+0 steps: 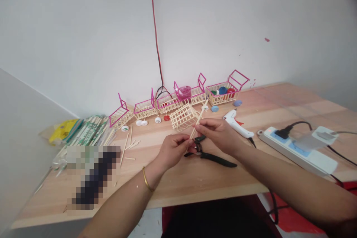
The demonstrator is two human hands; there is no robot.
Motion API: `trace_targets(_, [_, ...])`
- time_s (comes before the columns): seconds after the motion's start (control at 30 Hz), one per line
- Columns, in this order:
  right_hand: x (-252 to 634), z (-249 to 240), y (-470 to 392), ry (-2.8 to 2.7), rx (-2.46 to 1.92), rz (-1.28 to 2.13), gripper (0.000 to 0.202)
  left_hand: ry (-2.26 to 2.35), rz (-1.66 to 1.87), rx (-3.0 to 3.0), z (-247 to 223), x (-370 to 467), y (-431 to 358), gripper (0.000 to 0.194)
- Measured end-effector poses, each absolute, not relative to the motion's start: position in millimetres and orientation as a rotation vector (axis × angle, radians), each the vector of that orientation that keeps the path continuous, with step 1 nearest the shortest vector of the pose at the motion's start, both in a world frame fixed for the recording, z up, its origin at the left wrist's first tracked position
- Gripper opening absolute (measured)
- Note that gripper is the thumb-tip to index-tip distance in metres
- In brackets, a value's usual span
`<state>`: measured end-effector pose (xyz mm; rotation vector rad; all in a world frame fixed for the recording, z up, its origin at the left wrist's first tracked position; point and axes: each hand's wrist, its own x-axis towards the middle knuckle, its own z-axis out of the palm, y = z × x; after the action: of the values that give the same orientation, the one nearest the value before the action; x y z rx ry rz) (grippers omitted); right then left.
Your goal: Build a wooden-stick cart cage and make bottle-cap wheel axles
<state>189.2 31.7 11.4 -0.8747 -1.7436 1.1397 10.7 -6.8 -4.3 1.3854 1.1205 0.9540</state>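
Thin pale wooden sticks point(201, 114) slant upward between my hands over the middle of the table. My left hand point(174, 150) pinches their lower end. The fingers of my right hand point(214, 132) are closed on them a little higher up. Under my hands lie dark-handled pliers point(217, 159), their head partly hidden by my fingers. Just behind, a small basket frame of pale sticks point(182, 117) rests on the table, with no pink trim visible on it.
Several stick carts with pink rims point(223, 93) line the wall. A white glue gun point(238, 124) and a power strip point(298, 152) lie to the right. Bagged sticks point(90, 130) and loose sticks point(132, 145) are on the left. Bottle caps point(214, 108) sit before the carts.
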Motion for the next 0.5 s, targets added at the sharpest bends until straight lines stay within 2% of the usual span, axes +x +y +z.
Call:
trace_targets(0.13, [191.5,11.1,33.1,-1.732,-0.859,1.148,0.023,1.087,0.899,1.37,-3.7,9.0,-8.5,0.023])
trace_targets(0.3, [184.3,11.2,24.0,-1.735,-0.813,1.278,0.022,0.998,1.089,1.218,-0.3,18.4,-11.0,0.022])
trace_targets(0.5, [183.3,8.6,24.0,-1.757,-0.817,1.249,0.022,1.01,1.133,1.22,-8.3,21.5,-10.9,0.02])
